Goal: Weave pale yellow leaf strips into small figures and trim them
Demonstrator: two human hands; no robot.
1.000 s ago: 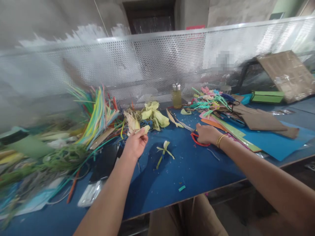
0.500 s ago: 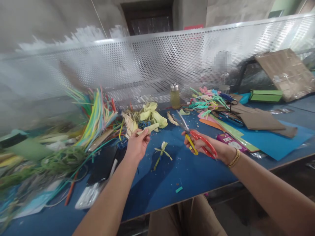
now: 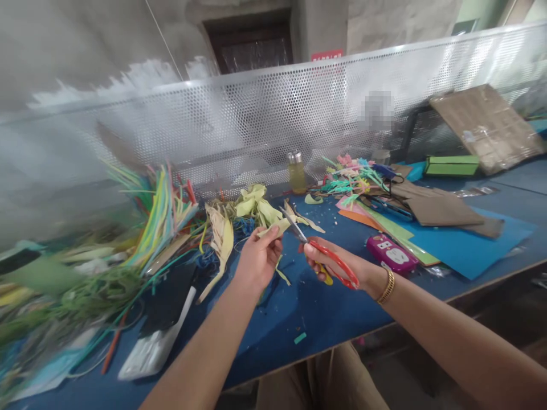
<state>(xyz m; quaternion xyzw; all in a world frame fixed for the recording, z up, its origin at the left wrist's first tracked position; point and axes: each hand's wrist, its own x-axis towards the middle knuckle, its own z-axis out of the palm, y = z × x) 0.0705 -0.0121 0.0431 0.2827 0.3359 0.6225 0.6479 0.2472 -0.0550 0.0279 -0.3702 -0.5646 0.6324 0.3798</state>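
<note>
My left hand pinches a pale yellow-green leaf strip above the blue tabletop. My right hand, with a gold bangle at the wrist, grips red-handled scissors. Their metal blades point up and left, and the tips reach the end of the strip. A small leaf piece lies on the table just below the two hands, partly hidden by my left hand.
A heap of yellow-green leaves and coloured strips lies at the left. A small bottle stands by the perforated metal screen. A pink case, coloured paper sheets and cardboard sit at the right.
My right hand picked the scissors up off the table and brought them left to the strip. My left hand lifted the strip away from the leaf heap toward the middle.
</note>
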